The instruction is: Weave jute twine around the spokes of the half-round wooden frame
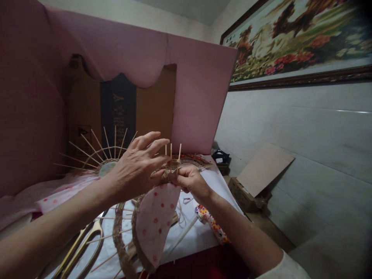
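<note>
A round woven fan with a pink red-dotted cloth face and a jute-wrapped rim is held up on edge over the table. My right hand is closed, pinching the rim at its top, where thin wooden sticks poke up. My left hand lies against the same top edge with its thumb pressed to the rim and its fingers spread above it. A second jute ring with radiating sticks lies just behind the fan.
Another stick-spoked woven disc leans at the back by a cardboard panel draped in pink cloth. Gold-handled scissors lie at front left. A patterned cloth bundle sits at the table's right edge. A cardboard box stands on the floor.
</note>
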`<state>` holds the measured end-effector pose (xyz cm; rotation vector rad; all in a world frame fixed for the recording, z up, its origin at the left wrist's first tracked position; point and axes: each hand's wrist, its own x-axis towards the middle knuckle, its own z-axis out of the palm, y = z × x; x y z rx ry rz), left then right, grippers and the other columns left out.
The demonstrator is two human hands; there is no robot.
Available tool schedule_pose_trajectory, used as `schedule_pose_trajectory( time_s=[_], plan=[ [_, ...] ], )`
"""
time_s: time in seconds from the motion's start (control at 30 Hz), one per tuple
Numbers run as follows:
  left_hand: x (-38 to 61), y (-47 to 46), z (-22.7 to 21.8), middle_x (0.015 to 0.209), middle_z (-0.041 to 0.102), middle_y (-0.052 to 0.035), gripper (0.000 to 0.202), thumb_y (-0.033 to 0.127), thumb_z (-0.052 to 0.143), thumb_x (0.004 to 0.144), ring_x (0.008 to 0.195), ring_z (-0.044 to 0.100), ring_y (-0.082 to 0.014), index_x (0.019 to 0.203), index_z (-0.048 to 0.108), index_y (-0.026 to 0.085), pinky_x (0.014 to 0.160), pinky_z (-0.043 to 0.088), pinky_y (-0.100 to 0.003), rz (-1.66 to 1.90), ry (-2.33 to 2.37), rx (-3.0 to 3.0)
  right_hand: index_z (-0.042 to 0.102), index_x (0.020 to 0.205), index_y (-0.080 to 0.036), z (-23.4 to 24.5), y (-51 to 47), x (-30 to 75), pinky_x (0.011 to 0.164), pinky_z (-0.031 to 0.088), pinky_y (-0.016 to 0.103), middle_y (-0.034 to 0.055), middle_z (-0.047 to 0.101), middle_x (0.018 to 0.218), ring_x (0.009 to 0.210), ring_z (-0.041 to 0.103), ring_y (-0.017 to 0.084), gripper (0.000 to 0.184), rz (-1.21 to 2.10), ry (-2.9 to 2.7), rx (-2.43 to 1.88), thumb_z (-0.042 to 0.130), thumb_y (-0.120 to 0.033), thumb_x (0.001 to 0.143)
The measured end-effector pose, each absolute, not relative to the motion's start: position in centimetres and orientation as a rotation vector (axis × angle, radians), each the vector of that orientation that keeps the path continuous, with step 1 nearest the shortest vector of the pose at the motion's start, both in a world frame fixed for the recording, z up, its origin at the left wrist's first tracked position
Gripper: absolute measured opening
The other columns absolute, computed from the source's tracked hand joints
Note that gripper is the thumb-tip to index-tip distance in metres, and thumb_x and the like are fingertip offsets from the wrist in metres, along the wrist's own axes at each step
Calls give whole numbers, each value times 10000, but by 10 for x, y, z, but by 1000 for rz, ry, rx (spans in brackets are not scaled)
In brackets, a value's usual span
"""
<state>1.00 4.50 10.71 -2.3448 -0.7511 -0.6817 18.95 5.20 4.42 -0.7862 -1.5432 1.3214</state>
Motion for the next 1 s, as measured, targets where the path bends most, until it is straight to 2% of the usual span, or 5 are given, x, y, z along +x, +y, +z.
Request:
schedule_pose_trajectory(
  time_s=[0.23, 0.67, 1.0],
  plan=[
    [12, 50, 102, 1269, 563, -107, 237, 153, 552, 809, 1271, 377, -346, 979, 708, 209, 1013, 353, -514, -708, -745, -2261, 468, 466, -159, 45, 53, 190, 440, 157, 227, -77, 301, 431, 451, 247, 48, 480, 1304, -1565, -770, 719, -539, 620],
    [15, 55, 94, 1239, 572, -115, 232, 96, 585, 740, 1264, 375, -350, 922, 685, 200, 1004, 362, -524, -797, -804, -2271, 435, 464, -168, 42, 55, 191, 446, 149, 230, -78, 281, 443, 459, 233, 51, 498, 1309, -1591, -765, 704, -547, 643],
    [17, 56, 100, 1351, 507, -123, 374, 98, 551, 742, 1333, 303, -322, 1100, 616, 184, 1039, 334, -513, -774, -835, -2333, 467, 490, -162, 44, 55, 191, 446, 183, 222, -86, 303, 440, 445, 219, 41, 473, 1371, -1571, -746, 720, -534, 634]
  ],
)
